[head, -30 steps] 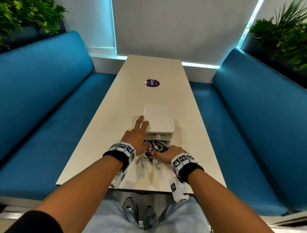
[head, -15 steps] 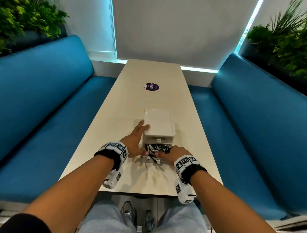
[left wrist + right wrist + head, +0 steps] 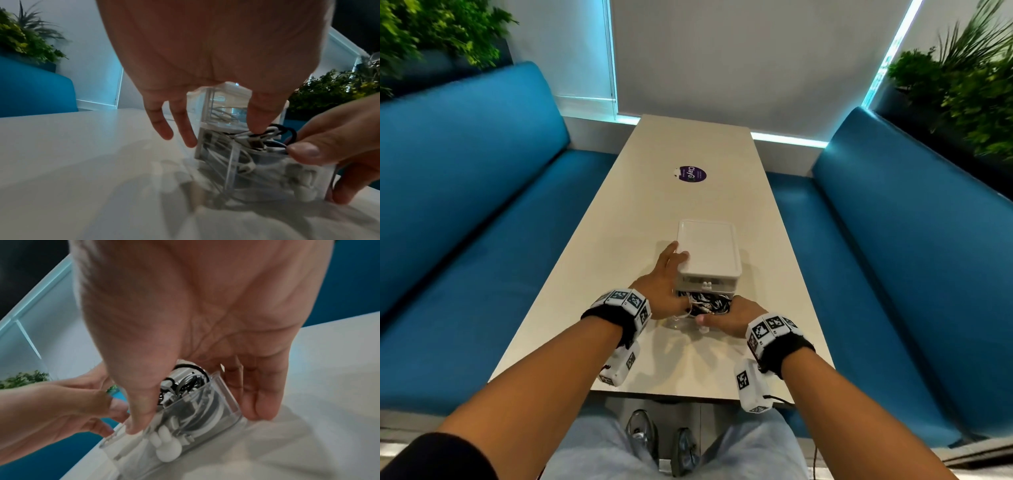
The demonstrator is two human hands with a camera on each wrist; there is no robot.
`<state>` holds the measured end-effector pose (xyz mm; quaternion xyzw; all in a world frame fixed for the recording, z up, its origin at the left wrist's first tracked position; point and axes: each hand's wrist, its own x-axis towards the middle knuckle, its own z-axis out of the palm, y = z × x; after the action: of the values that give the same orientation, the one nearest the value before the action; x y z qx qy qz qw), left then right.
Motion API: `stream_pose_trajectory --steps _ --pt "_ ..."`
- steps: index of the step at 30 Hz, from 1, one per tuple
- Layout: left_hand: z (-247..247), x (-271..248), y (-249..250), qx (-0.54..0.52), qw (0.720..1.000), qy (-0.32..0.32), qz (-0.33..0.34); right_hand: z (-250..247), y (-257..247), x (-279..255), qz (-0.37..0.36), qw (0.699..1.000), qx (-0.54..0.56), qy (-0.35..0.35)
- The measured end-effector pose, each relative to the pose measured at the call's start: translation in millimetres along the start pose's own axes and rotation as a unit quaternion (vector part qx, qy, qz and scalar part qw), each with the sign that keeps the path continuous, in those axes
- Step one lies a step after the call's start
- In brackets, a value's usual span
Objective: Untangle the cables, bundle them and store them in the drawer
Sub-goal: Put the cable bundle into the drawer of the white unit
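A small white drawer unit (image 3: 707,250) stands on the table (image 3: 654,192). Its clear lower drawer (image 3: 686,322) is pulled out toward me, packed with black and white cables (image 3: 709,303). My left hand (image 3: 674,274) lies along the unit's left side with straight fingers (image 3: 162,128), and its thumb presses down on the cables (image 3: 267,138). My right hand (image 3: 726,315) grips the drawer (image 3: 205,415) at the front, thumb on the front wall and fingers on the right side wall. A white knob (image 3: 166,447) sits on the drawer front.
Blue benches (image 3: 465,222) run along both sides of the long table. A purple round sticker (image 3: 691,174) lies further up the table. Plants (image 3: 962,96) stand behind the bench backs. The table's near edge (image 3: 688,397) is just below my wrists.
Both hands keep their places at the drawer. The left fingers have drawn closer together along the unit's side, and the drawer looks slightly further in.
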<state>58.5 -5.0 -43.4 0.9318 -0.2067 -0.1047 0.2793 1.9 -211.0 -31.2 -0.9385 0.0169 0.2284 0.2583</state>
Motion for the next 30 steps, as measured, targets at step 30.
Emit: stream_pose_trajectory --steps 30 --pt "-12.9 -6.5 10.2 0.04 0.999 0.0 -0.019 9.7 -4.6 13.6 0.117 0.969 0.114 0.185"
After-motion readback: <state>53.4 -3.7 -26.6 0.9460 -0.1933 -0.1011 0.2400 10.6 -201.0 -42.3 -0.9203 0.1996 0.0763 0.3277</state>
